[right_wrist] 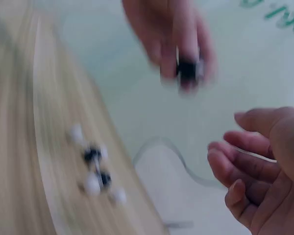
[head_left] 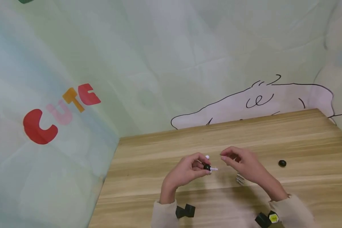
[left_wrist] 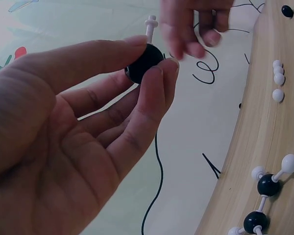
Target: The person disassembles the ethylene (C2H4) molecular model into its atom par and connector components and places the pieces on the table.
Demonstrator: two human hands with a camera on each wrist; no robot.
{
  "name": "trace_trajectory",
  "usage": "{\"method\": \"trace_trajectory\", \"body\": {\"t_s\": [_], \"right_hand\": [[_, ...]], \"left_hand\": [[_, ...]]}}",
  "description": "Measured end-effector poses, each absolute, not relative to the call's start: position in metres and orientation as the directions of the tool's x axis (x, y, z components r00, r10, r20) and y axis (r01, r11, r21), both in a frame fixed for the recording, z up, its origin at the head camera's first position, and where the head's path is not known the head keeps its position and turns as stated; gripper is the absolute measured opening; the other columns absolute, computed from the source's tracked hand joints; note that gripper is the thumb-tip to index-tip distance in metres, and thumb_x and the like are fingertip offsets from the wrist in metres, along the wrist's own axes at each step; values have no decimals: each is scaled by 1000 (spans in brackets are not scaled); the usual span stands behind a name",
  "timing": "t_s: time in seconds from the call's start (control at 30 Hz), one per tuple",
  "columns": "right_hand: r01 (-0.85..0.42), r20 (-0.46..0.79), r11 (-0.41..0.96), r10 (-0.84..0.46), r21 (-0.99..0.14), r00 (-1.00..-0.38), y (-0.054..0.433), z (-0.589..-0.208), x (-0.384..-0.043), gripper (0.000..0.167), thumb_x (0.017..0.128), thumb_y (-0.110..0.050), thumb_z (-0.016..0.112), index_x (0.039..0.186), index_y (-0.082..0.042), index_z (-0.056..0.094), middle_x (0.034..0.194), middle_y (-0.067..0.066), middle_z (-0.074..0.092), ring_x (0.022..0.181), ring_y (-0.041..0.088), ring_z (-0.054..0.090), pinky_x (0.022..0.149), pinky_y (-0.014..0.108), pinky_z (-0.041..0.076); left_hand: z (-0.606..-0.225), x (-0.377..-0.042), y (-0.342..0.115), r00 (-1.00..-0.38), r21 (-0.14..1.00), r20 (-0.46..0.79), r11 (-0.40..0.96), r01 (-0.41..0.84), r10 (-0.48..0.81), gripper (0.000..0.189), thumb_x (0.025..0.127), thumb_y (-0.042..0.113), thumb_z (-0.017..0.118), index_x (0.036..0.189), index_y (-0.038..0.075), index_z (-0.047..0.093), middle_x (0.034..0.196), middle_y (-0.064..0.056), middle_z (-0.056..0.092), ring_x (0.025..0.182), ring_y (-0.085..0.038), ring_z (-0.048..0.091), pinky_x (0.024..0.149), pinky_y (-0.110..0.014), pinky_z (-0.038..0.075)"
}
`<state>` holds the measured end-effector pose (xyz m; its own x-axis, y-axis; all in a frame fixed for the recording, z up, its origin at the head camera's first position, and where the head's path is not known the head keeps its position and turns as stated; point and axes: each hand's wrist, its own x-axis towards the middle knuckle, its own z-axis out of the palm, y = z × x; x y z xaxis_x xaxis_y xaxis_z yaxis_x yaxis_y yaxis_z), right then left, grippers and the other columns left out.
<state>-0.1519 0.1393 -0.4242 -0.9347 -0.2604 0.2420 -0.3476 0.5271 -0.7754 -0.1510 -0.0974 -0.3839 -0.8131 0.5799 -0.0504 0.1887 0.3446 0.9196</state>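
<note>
Between thumb and fingertips, my left hand [head_left: 185,169] holds a black ball [left_wrist: 144,63] from a ball-and-stick molecule kit. A white connector peg [left_wrist: 150,29] sticks out of this ball. To its right, my right hand [head_left: 245,163] hovers apart from the ball, fingers loosely bent, and nothing shows between them in the right wrist view. On the table lies a joined model [left_wrist: 268,185] of two black balls with white balls on pegs; the left hand mostly hides it in the head view.
Past the right hand lies a loose black ball [head_left: 282,163] on the wooden table [head_left: 310,139]. Several loose white balls [left_wrist: 278,78] stand in a row. Small white pieces [head_left: 240,179] lie below the right hand. A printed cloth backdrop [head_left: 159,63] rises behind the table.
</note>
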Motion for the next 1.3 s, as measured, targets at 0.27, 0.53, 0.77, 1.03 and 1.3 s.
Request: {"method": "trace_trajectory", "body": {"t_s": [0.27, 0.53, 0.77, 1.03, 1.3], "right_hand": [[-356, 229, 260, -414, -898, -881, 123, -415, -129, 9, 91, -23, 65, 94, -15, 65, 79, 2, 66, 68, 9, 62, 60, 27, 52], [-428, 320, 195, -417, -883, -851, 122, -416, -126, 7, 88, -11, 68, 88, -17, 64, 83, -3, 65, 70, 8, 59, 62, 25, 51], [-514, 400, 203, -421, -833, -814, 123, -416, -120, 10, 88, -8, 69, 86, -17, 64, 80, -4, 64, 70, 6, 58, 63, 24, 51], [-585, 462, 216, -428, -782, -776, 125, -416, -114, 16, 86, -4, 69, 86, -19, 63, 79, -10, 63, 69, 4, 57, 61, 22, 50], [-527, 440, 473, -290, -706, -850, 155, -418, -115, 23, 81, 0, 71, 83, -21, 63, 77, -13, 62, 68, -2, 56, 60, 20, 49]], "left_hand": [[-384, -151, -94, -786, 906, -23, 345, 244, 617, 21, 86, 8, 71, 104, 0, 62, 103, -11, 65, 83, -7, 64, 73, -20, 53], [-386, -155, -97, -728, 903, -21, 325, 280, 685, 13, 86, 8, 70, 97, 5, 62, 92, -10, 66, 75, -4, 62, 68, -20, 52], [-383, -156, -96, -692, 892, -53, 345, 291, 720, 13, 89, 10, 66, 99, 3, 62, 78, -10, 67, 66, -4, 61, 62, -18, 48], [-382, -155, -96, -661, 901, -107, 354, 252, 742, 17, 90, 13, 65, 100, -1, 62, 77, -16, 67, 63, -5, 61, 62, -18, 49], [-378, -157, -130, -774, 918, -101, 359, 170, 625, 16, 91, 9, 62, 101, -3, 61, 81, -12, 65, 67, -11, 62, 66, -28, 55]]}}
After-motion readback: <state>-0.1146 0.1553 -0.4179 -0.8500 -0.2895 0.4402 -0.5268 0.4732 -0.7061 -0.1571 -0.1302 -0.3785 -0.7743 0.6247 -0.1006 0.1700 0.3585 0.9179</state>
